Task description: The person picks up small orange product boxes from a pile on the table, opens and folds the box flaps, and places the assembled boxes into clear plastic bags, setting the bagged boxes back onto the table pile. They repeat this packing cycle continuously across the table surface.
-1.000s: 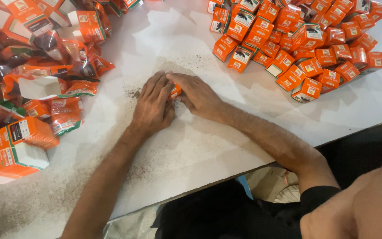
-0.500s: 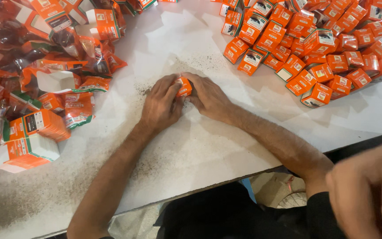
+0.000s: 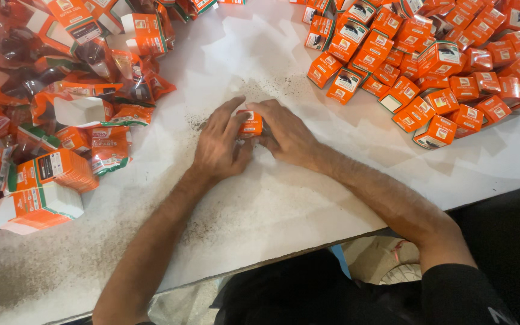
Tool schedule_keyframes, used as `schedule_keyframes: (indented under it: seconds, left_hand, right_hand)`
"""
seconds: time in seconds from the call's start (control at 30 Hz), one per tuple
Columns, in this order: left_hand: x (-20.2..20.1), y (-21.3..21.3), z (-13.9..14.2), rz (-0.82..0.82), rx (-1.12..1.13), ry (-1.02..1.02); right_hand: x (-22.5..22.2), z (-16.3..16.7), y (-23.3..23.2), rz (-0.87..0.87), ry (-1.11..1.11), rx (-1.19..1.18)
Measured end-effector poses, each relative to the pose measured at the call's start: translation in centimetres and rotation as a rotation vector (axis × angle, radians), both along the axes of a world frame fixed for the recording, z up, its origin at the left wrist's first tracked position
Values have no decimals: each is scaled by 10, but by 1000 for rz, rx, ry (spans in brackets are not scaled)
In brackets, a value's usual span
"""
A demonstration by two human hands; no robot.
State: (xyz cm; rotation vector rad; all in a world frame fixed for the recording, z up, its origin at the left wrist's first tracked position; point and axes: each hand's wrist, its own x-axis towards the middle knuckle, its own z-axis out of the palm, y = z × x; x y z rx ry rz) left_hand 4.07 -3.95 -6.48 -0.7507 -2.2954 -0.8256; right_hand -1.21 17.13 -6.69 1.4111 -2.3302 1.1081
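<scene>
head cam looking down at a white bench. both hands meet at centre, closed round one small orange carton. left hand presses it from 9 o'clock, right hand from 3 o'clock, fingers of both gripping it. carton sits on the bench betw. the fingertips, about equally near each hand; long axis can't tell, mostly covered. heap of finished orange cartons at 1 o'clock, well apart. flat carton blanks & clear sachets piled at 10 o'clock. dark specks dusted on the bench near the hands.
</scene>
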Motion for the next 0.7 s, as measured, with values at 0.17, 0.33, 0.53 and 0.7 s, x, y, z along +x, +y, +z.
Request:
schedule_keyframes:
  seconds: [0.17,0.33,0.53,0.7]
  left_hand:
    - [2,-7,-1,30,102,-69]
    - [-6,-4,-7,76,112,-104]
    - [-24,-25,-8,193,-38,-36]
    - [-87,-98,28,505,-254,209]
  right_hand:
    - [-18,2,9,-54,267,255]
    - [-68,4,47,-533,645,400]
    - [-94,-7,72,-660,558,439]
    - [-92,1,70,-744,689,506]
